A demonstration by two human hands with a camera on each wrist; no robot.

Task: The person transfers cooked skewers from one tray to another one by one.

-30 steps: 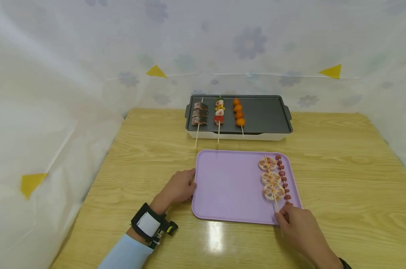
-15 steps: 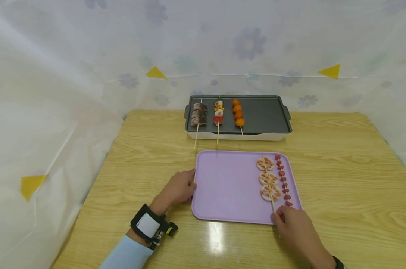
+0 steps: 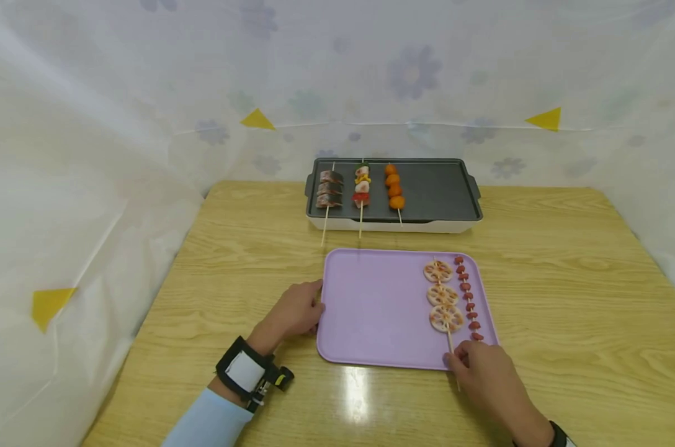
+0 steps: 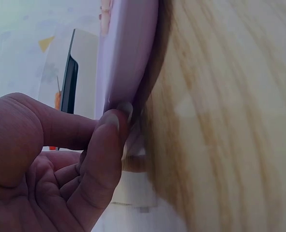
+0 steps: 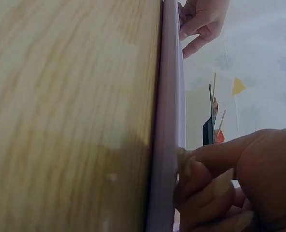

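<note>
My left hand pinches the left edge of a lilac tray; the left wrist view shows thumb and finger meeting at the rim. At the tray's front right, my right hand pinches the stick of a lotus root skewer, which carries three pale slices with holes. The slices lie over the tray's right part. Beside them, along the right rim, is a skewer of small reddish-brown pieces, its lower end hidden behind the right hand. In the right wrist view the stick's blunt end shows between thumb and finger.
Behind the tray stands a dark grill plate on a white base. On its left half lie a fish-like skewer, a mixed skewer and an orange ball skewer. A flowered white curtain hangs behind the wooden table.
The right hand has shifted slightly left with the lotus root skewer, widening the gap to the reddish-brown skewer. The left hand stays at the tray's edge.
</note>
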